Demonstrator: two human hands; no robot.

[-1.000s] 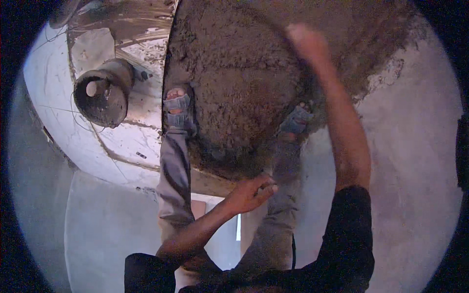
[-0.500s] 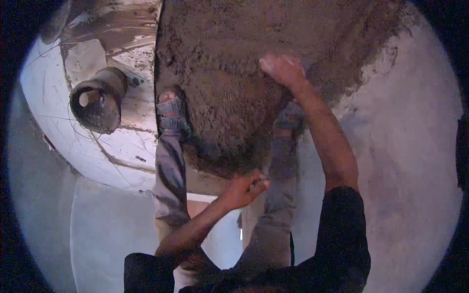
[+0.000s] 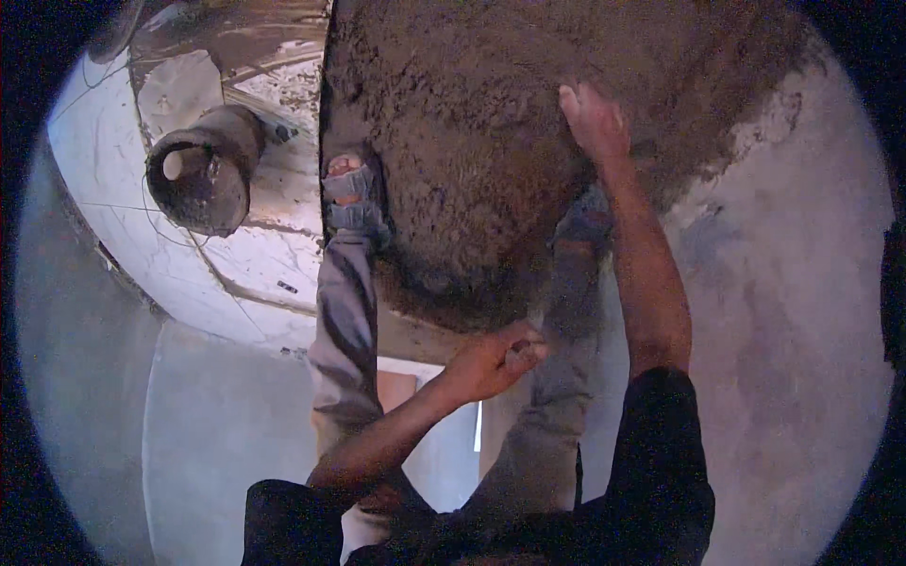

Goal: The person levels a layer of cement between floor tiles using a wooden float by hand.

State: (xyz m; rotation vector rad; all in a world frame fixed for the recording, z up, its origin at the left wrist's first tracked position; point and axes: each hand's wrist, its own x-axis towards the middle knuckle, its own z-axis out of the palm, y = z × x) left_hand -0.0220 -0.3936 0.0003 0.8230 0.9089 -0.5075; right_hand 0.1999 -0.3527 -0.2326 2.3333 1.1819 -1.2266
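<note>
My right hand [image 3: 596,123] is over the wet brown mortar [image 3: 462,123], its fingers curled. Whatever it may be gripping is lost against the dark mortar. Nearer to me, my left hand [image 3: 495,363] is closed in front of my right shin, clear of the mortar. Something greyish shows between its fingers, too small to name. My feet, in strapped sandals, stand apart: the left sandal [image 3: 357,203] at the mortar's left edge, the right sandal [image 3: 585,217] below my right hand.
On the left, a dark mud-caked bucket [image 3: 203,179] lies tipped on white marble-patterned tiles [image 3: 260,274] smeared with mortar. A pale flat piece [image 3: 179,90] lies behind it. A grey plastered surface [image 3: 783,311] borders the mortar on the right.
My right hand has shifted right and slightly away over the mortar, its wrist turning more upright. The view has shifted a little, and my left hand stays closed near my shin.
</note>
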